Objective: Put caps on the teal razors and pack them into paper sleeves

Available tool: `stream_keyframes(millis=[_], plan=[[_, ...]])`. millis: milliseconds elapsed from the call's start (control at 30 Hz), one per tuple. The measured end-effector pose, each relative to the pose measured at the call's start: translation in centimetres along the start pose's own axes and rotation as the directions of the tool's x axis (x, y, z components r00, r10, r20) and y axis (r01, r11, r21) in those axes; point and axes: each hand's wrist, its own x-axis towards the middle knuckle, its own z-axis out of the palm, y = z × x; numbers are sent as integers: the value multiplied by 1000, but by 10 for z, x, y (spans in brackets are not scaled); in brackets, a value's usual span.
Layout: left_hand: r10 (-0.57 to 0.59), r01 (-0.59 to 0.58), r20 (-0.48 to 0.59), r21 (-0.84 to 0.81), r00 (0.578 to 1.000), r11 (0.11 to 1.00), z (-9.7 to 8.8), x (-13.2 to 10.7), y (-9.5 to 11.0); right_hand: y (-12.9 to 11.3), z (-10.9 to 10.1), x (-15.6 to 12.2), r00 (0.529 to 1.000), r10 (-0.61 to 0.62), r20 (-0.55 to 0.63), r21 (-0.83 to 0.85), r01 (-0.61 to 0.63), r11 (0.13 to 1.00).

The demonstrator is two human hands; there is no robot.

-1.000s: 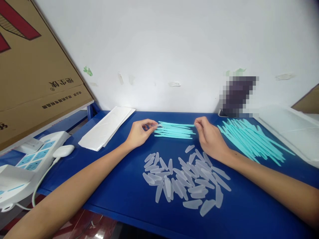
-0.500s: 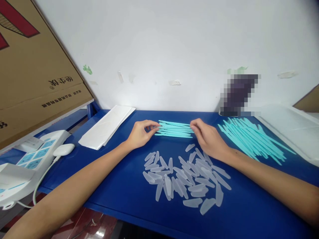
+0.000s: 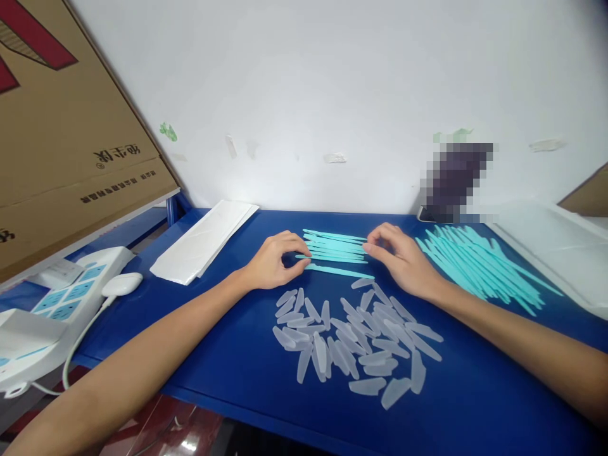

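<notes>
Just above the middle of the frame, the left hand (image 3: 274,261) curves its thumb and forefinger about the left ends of a row of turquoise sticks (image 3: 335,246); whether the fingers pinch one or merely brace them, I cannot tell. The right hand (image 3: 401,258) brings its thumb and forefinger to the right ends, and there too a firm grasp cannot be made out. With such light contact, a push from one side unmatched by the other could skew the row or send a stick over its neighbours.

Below the row, a separate turquoise stick (image 3: 340,272) lies at a slight slant; a dipping thumb might roll it farther out. Its right end is close to the nearest of the translucent blade-shaped pieces (image 3: 375,316), strewn across the lower centre, and a trailing wrist could scatter those over the blue surface (image 3: 228,367). On the right, the larger turquoise pile (image 3: 479,269) lies crisscrossed just beyond the right hand; a backward sweep would probably disturb it.
</notes>
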Motion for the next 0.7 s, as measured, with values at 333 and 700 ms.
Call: stream_keyframes(millis=[333, 700], plan=[[137, -120, 401, -67, 906, 990, -4, 4, 46, 5, 8, 4, 992, 43, 118, -180, -21, 983], [134, -80, 474, -132, 870, 988, -2, 5, 44, 15, 13, 5, 972, 68, 224, -223, -17, 975]])
